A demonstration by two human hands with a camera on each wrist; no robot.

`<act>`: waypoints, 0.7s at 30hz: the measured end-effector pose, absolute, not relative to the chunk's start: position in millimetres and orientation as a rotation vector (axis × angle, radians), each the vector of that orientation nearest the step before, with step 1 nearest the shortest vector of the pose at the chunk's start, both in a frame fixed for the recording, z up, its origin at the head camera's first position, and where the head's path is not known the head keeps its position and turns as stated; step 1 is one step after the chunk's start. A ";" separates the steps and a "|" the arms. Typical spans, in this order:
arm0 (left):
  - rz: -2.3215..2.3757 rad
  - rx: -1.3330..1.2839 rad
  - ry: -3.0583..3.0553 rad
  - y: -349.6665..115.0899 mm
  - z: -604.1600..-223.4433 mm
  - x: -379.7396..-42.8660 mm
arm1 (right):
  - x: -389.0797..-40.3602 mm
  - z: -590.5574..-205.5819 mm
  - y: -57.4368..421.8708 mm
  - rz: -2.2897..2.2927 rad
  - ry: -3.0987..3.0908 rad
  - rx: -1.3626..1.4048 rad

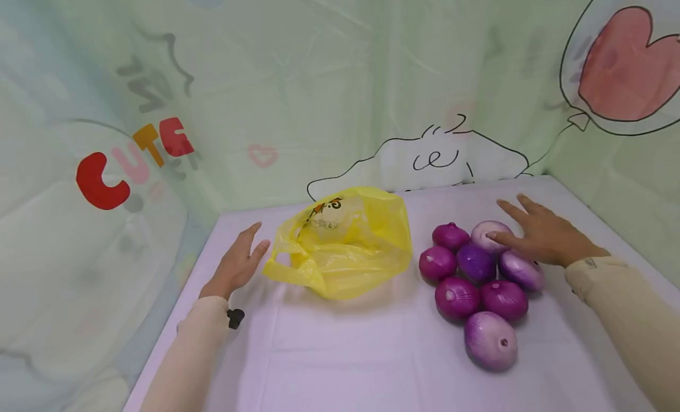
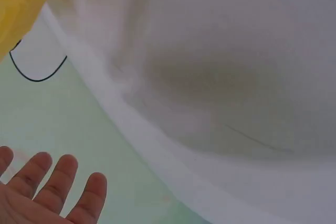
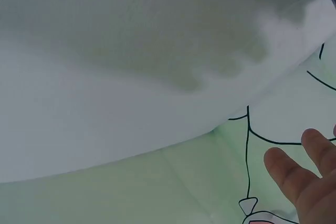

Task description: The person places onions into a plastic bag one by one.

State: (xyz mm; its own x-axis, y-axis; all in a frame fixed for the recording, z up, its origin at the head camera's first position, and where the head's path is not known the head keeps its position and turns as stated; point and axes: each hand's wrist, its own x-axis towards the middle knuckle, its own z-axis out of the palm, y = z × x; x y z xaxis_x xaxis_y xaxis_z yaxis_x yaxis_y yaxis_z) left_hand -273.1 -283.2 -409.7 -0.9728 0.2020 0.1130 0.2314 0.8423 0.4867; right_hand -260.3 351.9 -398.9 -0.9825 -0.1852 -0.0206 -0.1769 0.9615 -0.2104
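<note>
A yellow plastic bag [image 1: 345, 247] with printing on it lies puffed up near the middle of the table, one handle loop toward the left. To its left, my left hand [image 1: 236, 264] is held with fingers extended and holds nothing. A cluster of several purple onions [image 1: 457, 298] sits right of the bag, the palest one [image 1: 491, 341] nearest me. My right hand [image 1: 547, 232] is spread at the far right of the cluster, its thumb overlapping a pale onion [image 1: 486, 235] in the head view. Both wrist views show spread, empty fingers.
The table [image 1: 340, 359] has a white cloth over it. Behind it and at both sides hangs a pale green printed curtain [image 1: 265, 93], close to the table's back edge. A small black object [image 1: 235, 318] sits at my left cuff.
</note>
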 end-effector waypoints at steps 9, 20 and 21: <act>-1.310 -0.356 -2.893 -260.5 -390.7 -251.7 | -258.6 -400.3 345.6 -0.461 3.065 -0.370; -1.415 -0.232 -3.031 -246.5 -394.8 -217.9 | -260.6 -405.2 340.7 -0.493 3.038 -0.368; -1.393 -0.207 -3.045 -245.8 -397.0 -216.3 | -261.3 -406.1 340.8 -0.496 3.037 -0.368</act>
State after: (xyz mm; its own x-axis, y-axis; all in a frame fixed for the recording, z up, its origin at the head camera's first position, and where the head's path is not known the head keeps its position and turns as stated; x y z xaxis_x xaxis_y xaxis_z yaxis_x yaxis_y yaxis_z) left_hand -216.3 -245.8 -397.0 -0.9697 0.1989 -0.1417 0.0228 0.6516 0.7582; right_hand -261.3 340.8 -406.1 -0.9710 -0.2392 -0.0036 -0.2256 0.9206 -0.3188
